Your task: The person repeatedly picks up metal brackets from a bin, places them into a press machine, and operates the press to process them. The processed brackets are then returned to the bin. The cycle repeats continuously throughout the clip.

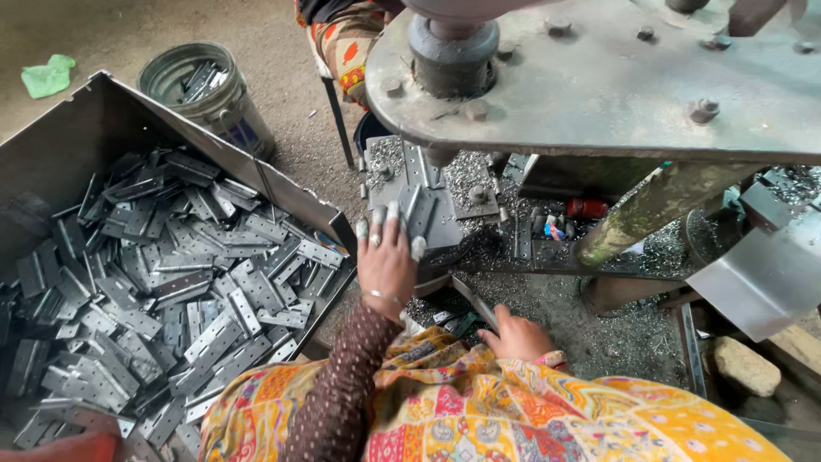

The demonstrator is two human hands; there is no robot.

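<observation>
Left hand [386, 257] lay flat, fingers spread, capped fingertips [418, 248] pressing a perforated steel strip [419, 210] on the press bed [445, 224] under the heavy cast press frame [599, 85]. Right hand [516, 335], at 5 o'clock from the left, rested loosely curled, gripping nothing visible, beside small dark pieces [457, 321]. Metal swarf [616, 334] was gritty and glinting. At 9 o'clock, a sheet-metal bin [77, 128] held heaped flat punched strips [171, 282]. At 11 o'clock, a round bucket [214, 94] held more strips.
</observation>
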